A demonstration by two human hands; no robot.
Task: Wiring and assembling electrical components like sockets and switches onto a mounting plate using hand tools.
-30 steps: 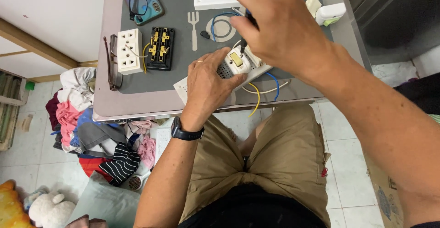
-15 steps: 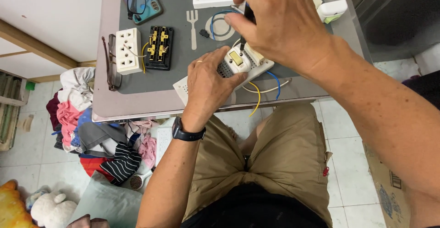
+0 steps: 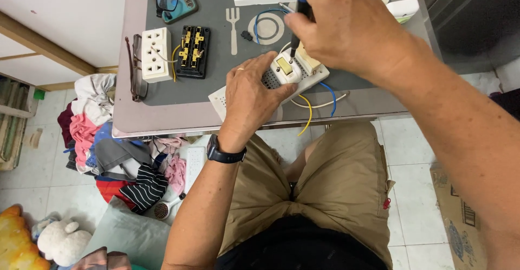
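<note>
Over the socket [image 3: 286,69], right hand [image 3: 338,23] grips screwdriver [image 3: 298,26] upright.

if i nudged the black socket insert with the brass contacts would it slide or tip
The black socket insert lies flat and low on the grey mat, so it would probably slide, not tip. It looks like rigid plastic with metal, likely stiff. A yellow wire seems to link it to the white socket, which may drag along.
</note>
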